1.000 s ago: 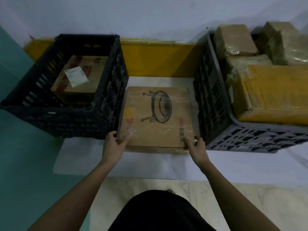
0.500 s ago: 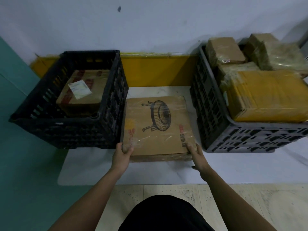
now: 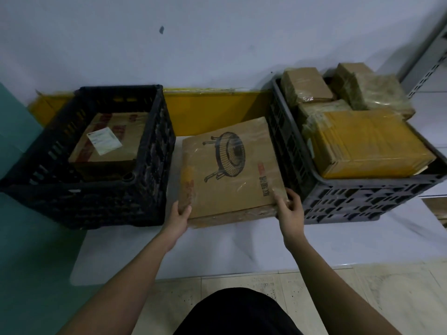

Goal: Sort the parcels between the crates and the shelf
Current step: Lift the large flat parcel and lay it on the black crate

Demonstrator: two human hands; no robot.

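Taking the flat cardboard box with the fan drawing as the centre of things: to its left stands the black crate, its near wall just beside the box's left edge, and inside that crate lies a brown parcel with a white label on top. The fan box itself sits between the two crates, tilted, its far edge raised toward the yellow board that runs along the foot of the wall behind it. The person's left hand grips the box's near left corner, thumb on top and fingers curled under the edge. The right hand holds the near right corner, thumb lying over the top face and fingers wrapped round the side. To the right of the box, close against its right edge, is the grey crate, piled above its rim: a large yellow parcel in front, and behind it several smaller brown parcels wrapped in clear tape. Farther right than that crate, a grey metal shelf upright leans into the corner of the view.
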